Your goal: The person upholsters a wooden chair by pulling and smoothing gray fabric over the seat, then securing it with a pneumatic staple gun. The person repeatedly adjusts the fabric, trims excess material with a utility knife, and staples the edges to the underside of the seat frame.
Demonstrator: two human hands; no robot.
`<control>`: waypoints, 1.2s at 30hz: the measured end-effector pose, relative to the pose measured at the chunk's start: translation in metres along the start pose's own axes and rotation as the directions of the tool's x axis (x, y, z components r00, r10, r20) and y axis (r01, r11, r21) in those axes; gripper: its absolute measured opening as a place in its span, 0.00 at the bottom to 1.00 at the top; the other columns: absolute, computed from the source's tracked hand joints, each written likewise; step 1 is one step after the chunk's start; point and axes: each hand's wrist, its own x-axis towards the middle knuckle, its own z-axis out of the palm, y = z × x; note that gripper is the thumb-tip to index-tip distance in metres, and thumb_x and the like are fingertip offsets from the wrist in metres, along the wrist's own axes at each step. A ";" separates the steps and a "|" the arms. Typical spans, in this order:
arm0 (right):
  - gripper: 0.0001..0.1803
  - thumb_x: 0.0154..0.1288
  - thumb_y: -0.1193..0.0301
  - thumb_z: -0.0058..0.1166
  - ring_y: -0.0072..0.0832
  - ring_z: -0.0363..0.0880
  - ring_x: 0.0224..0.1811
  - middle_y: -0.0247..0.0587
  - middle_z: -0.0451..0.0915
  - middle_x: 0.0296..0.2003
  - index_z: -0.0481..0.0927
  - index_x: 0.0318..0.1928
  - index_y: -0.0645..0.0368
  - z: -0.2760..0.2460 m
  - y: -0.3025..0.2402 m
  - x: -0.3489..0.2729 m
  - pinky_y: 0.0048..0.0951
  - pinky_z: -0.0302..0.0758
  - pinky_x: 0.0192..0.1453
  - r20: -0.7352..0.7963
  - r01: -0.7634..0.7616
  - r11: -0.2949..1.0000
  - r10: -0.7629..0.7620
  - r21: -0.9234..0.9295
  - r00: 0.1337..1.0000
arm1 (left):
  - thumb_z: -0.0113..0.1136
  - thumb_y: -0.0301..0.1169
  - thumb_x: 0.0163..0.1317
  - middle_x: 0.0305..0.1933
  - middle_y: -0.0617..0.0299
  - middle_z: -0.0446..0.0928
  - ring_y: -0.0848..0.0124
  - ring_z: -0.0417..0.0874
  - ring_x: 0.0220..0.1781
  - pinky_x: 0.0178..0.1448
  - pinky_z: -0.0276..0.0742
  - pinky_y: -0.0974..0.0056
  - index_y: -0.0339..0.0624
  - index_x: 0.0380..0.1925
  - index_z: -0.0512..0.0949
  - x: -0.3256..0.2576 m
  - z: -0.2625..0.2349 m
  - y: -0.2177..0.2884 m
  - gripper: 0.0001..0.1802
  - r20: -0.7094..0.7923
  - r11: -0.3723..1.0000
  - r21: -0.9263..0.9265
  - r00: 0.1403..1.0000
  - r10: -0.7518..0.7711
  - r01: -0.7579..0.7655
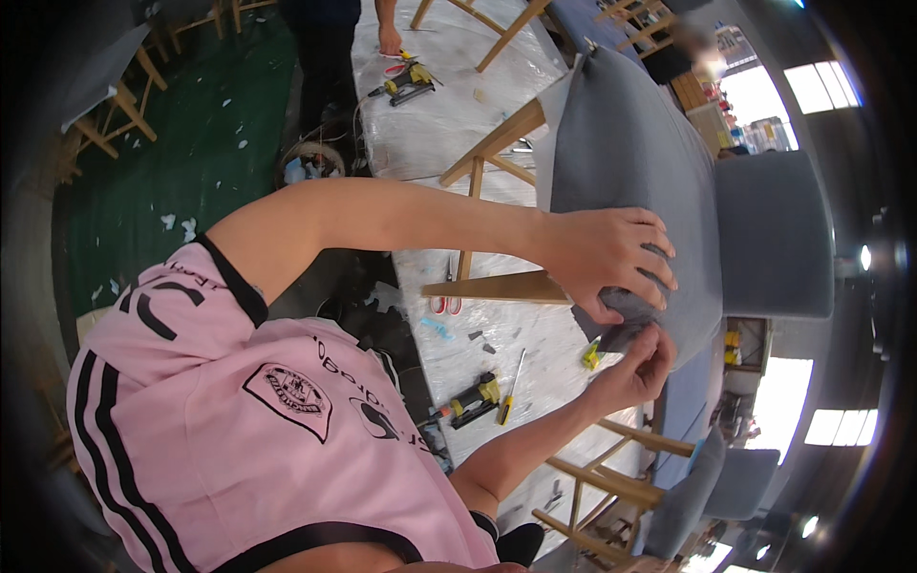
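A grey upholstered chair seat (pixel 626 143) with wooden legs (pixel 501 288) fills the area before me. My left hand (pixel 611 258) lies on it with fingers spread, pressing the grey cloth near a seat corner. Just below, my right hand (pixel 648 371) has thumb and fingers pinched together on the grey fabric (pixel 623 334) gathered at that corner. The fingertips partly hide the fold. Beside the right hand is a small yellow-green object (pixel 591 356) whose kind I cannot make out.
On the plastic-covered table (pixel 535 382) lie a yellow-black staple gun (pixel 475 401), a screwdriver (pixel 510 396) and red-handled scissors (pixel 446 304). Another staple gun (pixel 411 84) lies near a co-worker's hand (pixel 390 40). Another grey chair (pixel 683 497) stands at lower right. A scrap bin (pixel 310 162) is beside the table.
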 end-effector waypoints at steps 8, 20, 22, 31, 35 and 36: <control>0.15 0.80 0.62 0.52 0.26 0.78 0.31 0.39 0.79 0.35 0.76 0.42 0.63 -0.004 0.070 -0.101 0.29 0.77 0.36 0.009 -0.554 0.747 0.593 0.368 0.805 | 0.77 0.45 0.48 0.66 0.70 0.75 0.59 0.70 0.70 0.77 0.59 0.44 0.62 0.57 0.77 -0.002 0.002 -0.001 0.34 0.039 0.998 -0.022 0.997 -0.064 0.065; 0.17 0.79 0.63 0.55 0.26 0.78 0.49 0.47 0.79 0.50 0.72 0.49 0.69 0.020 0.071 -0.011 0.31 0.78 0.57 0.004 -0.482 0.729 0.550 0.486 0.835 | 0.73 0.44 0.50 0.62 0.64 0.75 0.57 0.71 0.69 0.77 0.59 0.40 0.58 0.57 0.76 0.008 0.053 0.009 0.32 -0.274 0.996 -0.007 0.958 -0.086 0.088; 0.21 0.80 0.62 0.53 0.31 0.79 0.56 0.49 0.77 0.56 0.72 0.58 0.69 0.002 0.075 0.004 0.34 0.77 0.64 0.056 -0.425 0.691 0.489 0.584 0.871 | 0.72 0.44 0.50 0.60 0.63 0.75 0.56 0.71 0.69 0.78 0.57 0.40 0.58 0.57 0.76 0.026 0.074 0.015 0.32 -0.259 0.996 0.025 0.962 -0.082 0.091; 0.29 0.81 0.64 0.52 0.36 0.72 0.68 0.45 0.68 0.70 0.62 0.75 0.61 -0.068 0.121 -0.049 0.39 0.71 0.72 -0.399 -0.248 0.851 0.451 0.464 0.799 | 0.57 0.41 0.66 0.71 0.57 0.70 0.54 0.64 0.77 0.84 0.49 0.47 0.51 0.64 0.71 0.084 0.233 0.116 0.26 -0.010 0.958 0.282 0.999 -0.050 0.051; 0.28 0.76 0.69 0.59 0.35 0.72 0.67 0.44 0.72 0.65 0.66 0.71 0.61 -0.087 0.116 -0.103 0.38 0.70 0.72 -0.573 -0.221 0.928 0.361 0.301 0.736 | 0.53 0.38 0.69 0.78 0.49 0.64 0.51 0.61 0.81 0.85 0.48 0.48 0.47 0.77 0.61 0.097 0.256 0.167 0.36 0.205 0.993 0.110 0.976 -0.068 0.046; 0.27 0.75 0.69 0.60 0.35 0.72 0.66 0.43 0.72 0.64 0.67 0.69 0.62 -0.088 0.107 -0.111 0.38 0.70 0.71 -0.576 -0.259 0.928 0.370 0.268 0.729 | 0.56 0.38 0.68 0.78 0.48 0.63 0.51 0.61 0.81 0.84 0.49 0.48 0.47 0.78 0.61 0.098 0.251 0.167 0.38 0.231 0.994 0.077 0.969 -0.088 0.071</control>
